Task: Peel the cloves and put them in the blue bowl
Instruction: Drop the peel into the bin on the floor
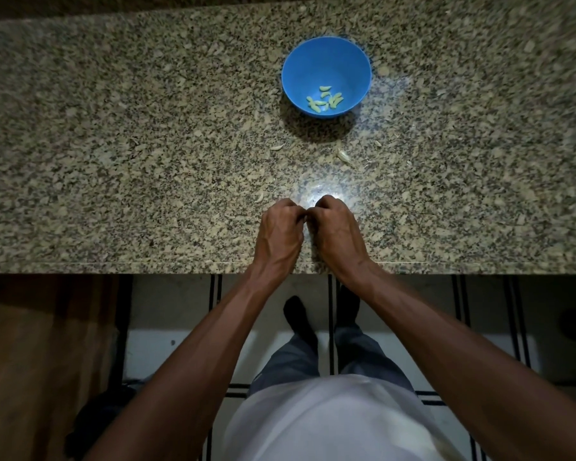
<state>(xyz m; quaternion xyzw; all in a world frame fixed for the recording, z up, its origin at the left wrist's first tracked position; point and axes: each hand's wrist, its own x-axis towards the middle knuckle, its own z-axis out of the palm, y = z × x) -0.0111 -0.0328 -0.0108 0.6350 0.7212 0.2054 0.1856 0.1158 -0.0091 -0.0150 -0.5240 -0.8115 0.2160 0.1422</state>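
Note:
The blue bowl [326, 58] stands on the far middle of the speckled granite counter [113, 144] and holds several peeled pale green cloves [325, 100]. Near the counter's front edge my left hand [280, 232] and my right hand [336, 232] meet, knuckles up and fingers curled inward, fingertips touching each other. Whatever they pinch between them is hidden by the fingers. An unpeeled clove [344, 156] lies between the hands and the bowl, with another [277, 147] to its left and a third [259, 196] just beyond my left hand.
Thin scraps of garlic skin lie scattered on the counter around the bowl and to the right [378, 143]. The counter's front edge [147, 265] runs across the view; below it are a tiled floor and my legs. A bright light spot sits just beyond the hands.

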